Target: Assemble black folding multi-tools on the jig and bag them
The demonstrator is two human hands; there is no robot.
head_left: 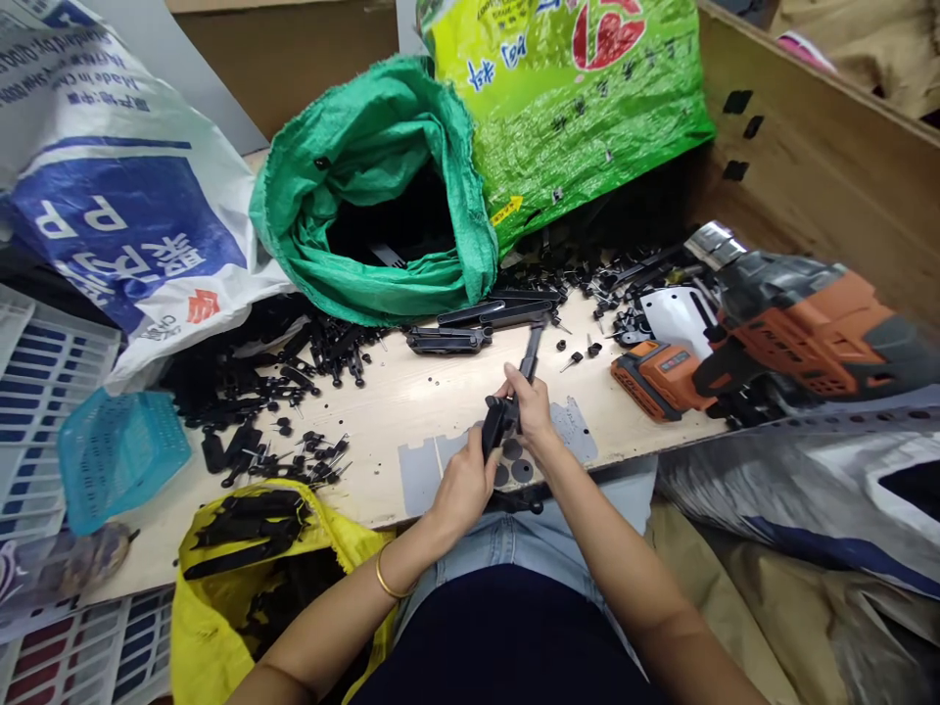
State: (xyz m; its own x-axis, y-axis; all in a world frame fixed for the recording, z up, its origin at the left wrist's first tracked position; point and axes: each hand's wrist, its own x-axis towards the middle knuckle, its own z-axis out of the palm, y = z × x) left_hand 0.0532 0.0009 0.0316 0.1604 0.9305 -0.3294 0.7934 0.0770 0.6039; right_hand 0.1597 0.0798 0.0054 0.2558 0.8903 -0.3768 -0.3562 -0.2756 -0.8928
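Observation:
Both hands meet over the near edge of a pale wooden worktop [411, 392]. My left hand [464, 482] is closed round the lower end of a long black plastic part [506, 403]. My right hand [530, 409] grips the same part higher up, fingers wrapped over it. The part's narrow end sticks out past my fingers toward the far side. A gold bangle [388, 580] sits on my left wrist. Flat grey cut-out pieces [426, 468] lie on the board under my hands.
Loose black plastic parts and small screws [294, 392] are scattered left and far. An open green woven sack [382, 186], a bright green bag [573, 88] and a white-blue sack [117, 215] stand behind. An orange power drill [778, 333] lies right. A blue basket [117, 452] and yellow bag [242, 558] sit near left.

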